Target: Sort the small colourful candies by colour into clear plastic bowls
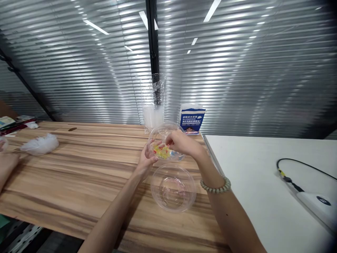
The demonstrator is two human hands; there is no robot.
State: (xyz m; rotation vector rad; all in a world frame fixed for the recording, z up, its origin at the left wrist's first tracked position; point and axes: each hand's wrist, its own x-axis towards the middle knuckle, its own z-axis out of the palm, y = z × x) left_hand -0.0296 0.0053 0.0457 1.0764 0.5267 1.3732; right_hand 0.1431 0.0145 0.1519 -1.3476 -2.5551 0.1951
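My left hand (146,159) grips the left side of a clear plastic bowl (168,127), its thumb on the near rim. The bowl is tilted toward me. Small yellow pieces (162,151) lie inside it, with a few red and blue ones among them. Over the bowl's right side reaches my right hand (181,141), fingers curled together inside; whatever they pinch is too small to make out. A beaded bracelet is on that wrist. Closer to me, a second clear bowl (173,207) stands on the wooden table (100,189), with faint pinkish pieces in its bottom.
Behind the bowls are stacked cups in a plastic bag (153,116) and a blue-and-white box (192,120). A bundle of translucent plastic (42,144) lies left, near another person's hand (7,167). At right, a white table (263,168) carries a cabled white device (319,205).
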